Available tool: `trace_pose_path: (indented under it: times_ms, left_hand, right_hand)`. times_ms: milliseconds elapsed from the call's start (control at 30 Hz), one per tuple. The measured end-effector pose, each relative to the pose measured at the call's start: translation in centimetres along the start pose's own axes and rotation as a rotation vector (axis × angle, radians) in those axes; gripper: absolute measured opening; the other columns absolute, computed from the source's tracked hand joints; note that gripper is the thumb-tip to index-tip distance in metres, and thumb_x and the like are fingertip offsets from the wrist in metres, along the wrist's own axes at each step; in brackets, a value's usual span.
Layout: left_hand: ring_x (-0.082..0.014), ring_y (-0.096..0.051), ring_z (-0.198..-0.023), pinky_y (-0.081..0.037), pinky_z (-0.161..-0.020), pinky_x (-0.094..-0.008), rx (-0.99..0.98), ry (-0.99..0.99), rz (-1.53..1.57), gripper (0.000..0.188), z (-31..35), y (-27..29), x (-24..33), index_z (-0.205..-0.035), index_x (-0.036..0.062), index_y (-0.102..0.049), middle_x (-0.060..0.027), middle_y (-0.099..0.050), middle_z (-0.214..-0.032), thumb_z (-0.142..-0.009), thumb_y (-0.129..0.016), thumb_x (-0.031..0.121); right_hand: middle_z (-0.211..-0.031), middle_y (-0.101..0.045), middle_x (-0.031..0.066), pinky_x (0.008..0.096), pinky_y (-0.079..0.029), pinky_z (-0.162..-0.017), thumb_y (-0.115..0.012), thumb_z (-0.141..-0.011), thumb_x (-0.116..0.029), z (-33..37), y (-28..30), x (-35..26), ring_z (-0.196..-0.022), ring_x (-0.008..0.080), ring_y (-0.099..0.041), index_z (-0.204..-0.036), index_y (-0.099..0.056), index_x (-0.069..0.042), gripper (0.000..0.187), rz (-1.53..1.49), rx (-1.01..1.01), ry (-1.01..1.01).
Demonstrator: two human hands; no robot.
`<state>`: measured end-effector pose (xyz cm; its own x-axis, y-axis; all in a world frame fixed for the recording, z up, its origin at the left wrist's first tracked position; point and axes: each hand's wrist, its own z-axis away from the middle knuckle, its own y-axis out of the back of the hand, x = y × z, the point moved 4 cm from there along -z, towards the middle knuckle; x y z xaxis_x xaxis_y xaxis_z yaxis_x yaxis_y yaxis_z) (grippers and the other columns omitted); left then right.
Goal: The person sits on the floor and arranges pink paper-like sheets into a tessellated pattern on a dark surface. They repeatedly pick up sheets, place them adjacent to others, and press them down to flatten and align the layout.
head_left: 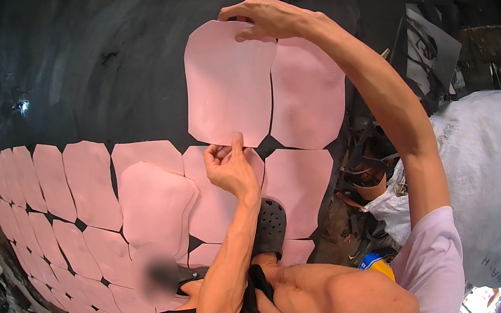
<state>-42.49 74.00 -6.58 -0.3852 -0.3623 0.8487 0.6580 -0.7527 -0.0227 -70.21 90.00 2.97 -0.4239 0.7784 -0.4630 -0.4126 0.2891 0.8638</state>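
A flat pink sheet piece (230, 88) with cut-off corners is between my two hands, over a dark surface (81, 65). My right hand (271, 16) grips its far edge, thumb on top and fingers curled over the rim. At the near edge my left hand (230, 169) pinches it, thumb on the upper face and the other fingers partly hidden underneath. Beside its right edge lies a matching pink piece (308, 93). Left of my left forearm, a small stack of pink pieces (158, 209) rests on the laid-out ones.
Rows of similar pink pieces (91, 180) cover the near and left part of the dark surface. My foot in a dark clog (268, 225) stands among them. At the right are a large white sack (485, 167), dark scraps (431, 45) and a yellow-and-blue packet (378, 264).
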Motion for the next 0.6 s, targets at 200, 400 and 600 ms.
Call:
trace_pose_path:
  times_ms: [200,400,600]
  left_hand:
    - [-0.0136,-0.071,-0.073,-0.064,-0.061,-0.0278,-0.007,-0.001,-0.089,0.038,-0.4,-0.2,0.4,-0.105,0.0003,-0.058,-0.0066,-0.07,-0.086,-0.092,-0.093,0.007]
    - [-0.0146,-0.06,-0.06,-0.049,-0.053,-0.0341,-0.066,-0.188,-0.468,0.047,-1.7,0.2,1.3,-0.097,0.0042,-0.054,-0.0049,-0.063,-0.075,-0.089,-0.098,0.017]
    - [-0.0297,-0.063,-0.104,-0.049,-0.095,-0.0475,-0.089,-0.587,-0.837,0.06,-1.2,2.1,3.0,-0.126,0.002,-0.063,-0.0115,-0.067,-0.114,-0.088,-0.096,0.036]
  right_hand:
    - [-0.08,-0.073,0.0119,0.0426,-0.059,-0.071,-0.08,-0.097,-0.017,0.3,-0.7,0.9,-0.067,0.0249,-0.07,-0.132,-0.072,-0.008,0.038,-0.009,0.1,0.151]
    - [-0.104,-0.074,0.0124,0.0434,-0.06,-0.084,-0.085,-0.092,-0.021,1.1,-1.0,1.2,-0.092,0.0306,-0.074,-0.135,-0.071,-0.012,0.046,0.234,0.354,0.17]
    - [-0.136,-0.068,0.0104,0.0489,-0.057,-0.104,-0.087,-0.09,-0.017,3.7,-1.7,-1.5,-0.124,0.0359,-0.068,-0.145,-0.066,-0.015,0.059,0.157,0.795,-0.067]
